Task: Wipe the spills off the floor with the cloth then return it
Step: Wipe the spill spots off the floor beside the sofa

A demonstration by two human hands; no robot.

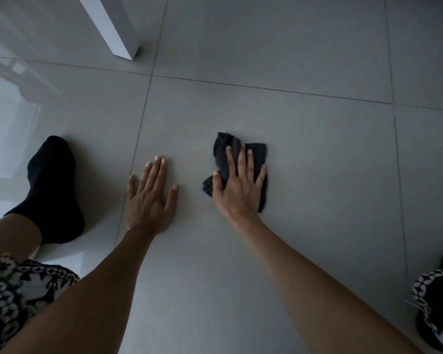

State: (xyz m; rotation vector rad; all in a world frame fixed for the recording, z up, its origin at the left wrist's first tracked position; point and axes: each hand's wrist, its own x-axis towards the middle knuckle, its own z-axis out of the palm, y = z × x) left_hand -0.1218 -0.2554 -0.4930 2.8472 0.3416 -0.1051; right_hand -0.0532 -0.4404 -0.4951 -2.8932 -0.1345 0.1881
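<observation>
Right hand (pixel 241 185) flat on dark cloth (pixel 256 154)

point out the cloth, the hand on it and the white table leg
cloth (pixel 257 153): head view, upper right corner.
right hand (pixel 237 194): head view, back of the hand.
white table leg (pixel 113 26): head view, middle of its length.

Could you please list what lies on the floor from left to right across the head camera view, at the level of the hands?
Black-socked foot → left hand, flat on the tile → right hand, pressing the dark cloth under it.
</observation>
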